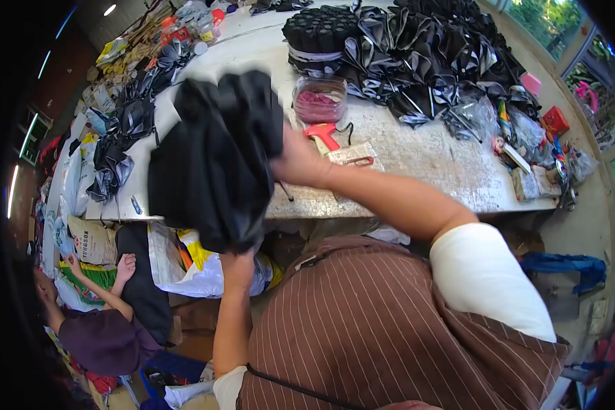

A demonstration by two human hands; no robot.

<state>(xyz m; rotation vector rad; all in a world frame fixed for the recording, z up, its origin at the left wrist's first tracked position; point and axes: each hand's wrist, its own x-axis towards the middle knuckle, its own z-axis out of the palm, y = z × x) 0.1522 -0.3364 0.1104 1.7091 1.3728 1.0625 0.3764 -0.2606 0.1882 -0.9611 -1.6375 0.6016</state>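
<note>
A black umbrella (212, 157), its cloth in loose folds and blurred by motion, is held up over the table's near edge. My right hand (301, 158) grips it from the right side, its fingertips hidden behind the cloth. Below, my left hand (239, 265) is closed on the umbrella's lower end, most of its fingers covered by the folds. Just beyond my right hand, a red and white trigger-handled tool (322, 137) lies beside a clear round tub (320, 101) with pinkish-red contents.
Many black umbrellas (424, 61) are heaped at the back right, next to a banded bundle (321, 41). More umbrellas (130, 119) line the table's left side. Plastic-wrapped items (526, 147) lie at the right. A white sack (178, 263) hangs below the near edge; a co-worker (109, 335) sits left.
</note>
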